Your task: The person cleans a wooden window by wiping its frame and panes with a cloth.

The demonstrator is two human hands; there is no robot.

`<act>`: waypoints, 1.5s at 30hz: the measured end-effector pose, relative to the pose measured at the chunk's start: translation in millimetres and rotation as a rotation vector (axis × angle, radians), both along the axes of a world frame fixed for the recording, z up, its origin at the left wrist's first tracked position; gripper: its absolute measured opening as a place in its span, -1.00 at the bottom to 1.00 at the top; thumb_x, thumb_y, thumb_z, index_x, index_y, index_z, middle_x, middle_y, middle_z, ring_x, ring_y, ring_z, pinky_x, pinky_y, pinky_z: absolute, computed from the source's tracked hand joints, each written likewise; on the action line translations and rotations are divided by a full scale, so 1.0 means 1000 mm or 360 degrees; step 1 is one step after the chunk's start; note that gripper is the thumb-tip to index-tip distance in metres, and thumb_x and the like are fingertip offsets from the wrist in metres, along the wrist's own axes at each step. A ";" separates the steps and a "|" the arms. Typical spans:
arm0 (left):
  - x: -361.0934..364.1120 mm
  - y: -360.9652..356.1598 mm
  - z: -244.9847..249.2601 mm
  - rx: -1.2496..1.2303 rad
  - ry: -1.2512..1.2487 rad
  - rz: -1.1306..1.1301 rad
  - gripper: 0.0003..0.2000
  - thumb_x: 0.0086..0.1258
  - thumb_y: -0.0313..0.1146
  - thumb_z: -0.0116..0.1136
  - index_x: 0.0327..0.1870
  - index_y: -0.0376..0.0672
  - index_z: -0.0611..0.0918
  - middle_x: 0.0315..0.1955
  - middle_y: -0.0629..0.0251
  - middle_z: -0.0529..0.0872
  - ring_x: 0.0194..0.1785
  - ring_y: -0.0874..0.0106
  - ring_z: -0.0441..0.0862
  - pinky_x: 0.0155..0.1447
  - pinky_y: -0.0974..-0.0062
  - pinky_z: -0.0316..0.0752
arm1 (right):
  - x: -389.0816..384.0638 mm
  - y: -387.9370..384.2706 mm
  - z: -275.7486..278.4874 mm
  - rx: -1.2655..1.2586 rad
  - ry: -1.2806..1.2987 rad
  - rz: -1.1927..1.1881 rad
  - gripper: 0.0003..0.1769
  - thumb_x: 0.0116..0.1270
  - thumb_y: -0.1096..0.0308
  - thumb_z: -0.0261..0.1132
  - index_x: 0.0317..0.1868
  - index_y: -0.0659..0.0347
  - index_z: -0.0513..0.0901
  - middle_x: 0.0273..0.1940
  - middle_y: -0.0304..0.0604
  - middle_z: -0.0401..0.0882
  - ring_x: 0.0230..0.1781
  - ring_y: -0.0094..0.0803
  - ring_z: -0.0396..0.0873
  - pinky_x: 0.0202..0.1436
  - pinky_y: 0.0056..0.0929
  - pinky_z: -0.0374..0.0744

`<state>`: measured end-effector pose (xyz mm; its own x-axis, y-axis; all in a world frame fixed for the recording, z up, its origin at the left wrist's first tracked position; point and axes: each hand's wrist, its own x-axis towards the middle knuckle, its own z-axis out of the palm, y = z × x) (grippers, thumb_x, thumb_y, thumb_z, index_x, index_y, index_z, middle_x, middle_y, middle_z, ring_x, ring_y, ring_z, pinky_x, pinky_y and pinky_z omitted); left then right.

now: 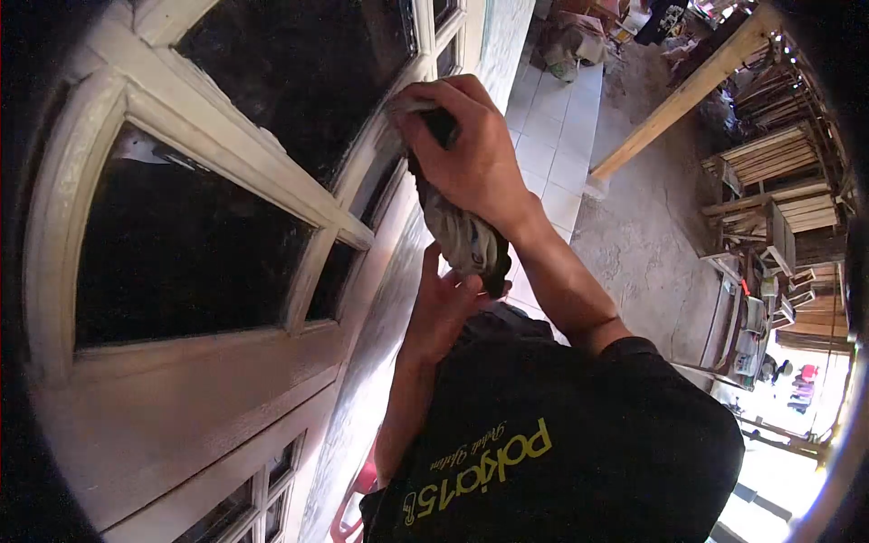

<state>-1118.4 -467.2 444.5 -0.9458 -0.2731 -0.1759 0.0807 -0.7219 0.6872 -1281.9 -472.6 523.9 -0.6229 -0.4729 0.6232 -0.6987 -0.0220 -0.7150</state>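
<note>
The paned door [199,380] spans seven to twelve o'clock. Just above centre, a bunched cloth [457,231] slants from its frame: the right hand [489,172], curled tight, grips the top; the left hand [439,312], half-closed, holds the tail, seemingly supporting its slack.

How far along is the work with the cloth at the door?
Done: the cloth is up at the door. In hand: the right hand holds its upper end by the frame, the left hand its lower end. Left: cannot tell; pale marks, perhaps reflections, show on one pane.
</note>
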 end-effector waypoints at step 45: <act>-0.041 0.004 -0.005 0.0425 0.0021 0.0039 -0.36 0.54 0.07 -0.02 0.51 0.00 0.11 0.28 0.11 0.46 0.27 0.12 0.53 0.37 0.00 0.42 | -0.019 0.000 0.010 0.0185 0.0122 0.0071 -0.74 0.28 0.45 0.34 -0.03 0.27 0.58 -0.13 0.06 0.57 -0.13 0.00 0.64 -0.09 -0.24 0.62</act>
<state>-1159.4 -463.2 439.9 -0.9422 -0.2413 -0.2325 0.1080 -0.8754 0.4712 -1301.0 -473.1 534.2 -0.5525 -0.5706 0.6075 -0.7515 0.0257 -0.6593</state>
